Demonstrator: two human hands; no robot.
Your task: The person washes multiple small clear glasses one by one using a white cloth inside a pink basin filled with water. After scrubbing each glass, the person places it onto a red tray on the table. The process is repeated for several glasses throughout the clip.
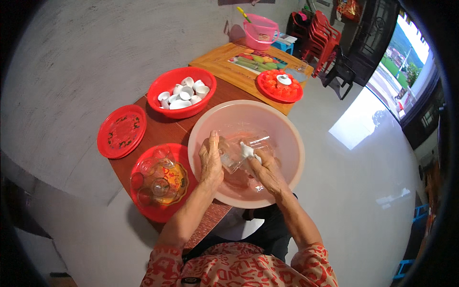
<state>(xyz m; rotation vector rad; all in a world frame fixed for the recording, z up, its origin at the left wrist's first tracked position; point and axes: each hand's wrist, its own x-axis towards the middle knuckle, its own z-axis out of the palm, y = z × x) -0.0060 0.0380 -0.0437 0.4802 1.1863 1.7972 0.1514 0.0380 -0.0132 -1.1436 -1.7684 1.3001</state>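
Note:
A wide pale pink plastic basin (291,143) stands before me with water in it. Over the water, my left hand (211,159) grips a clear drinking glass (231,164) that lies tilted, its mouth end hard to make out. My right hand (268,170) pinches a bunched white cloth (246,150) close against that glass. Behind the cloth, another clear glass (259,139) rests on its side in the basin. More clear pieces lie lower in the water, partly hidden by my right hand.
Left of the basin, a red tray (138,206) bears several upturned clear glasses (161,186). Stacked red plates (122,132) and a red bowl (157,109) of white cups (186,92) sit beyond. Farther back are a red dish (263,94) with a white lid (284,79) and a pink bucket (259,32).

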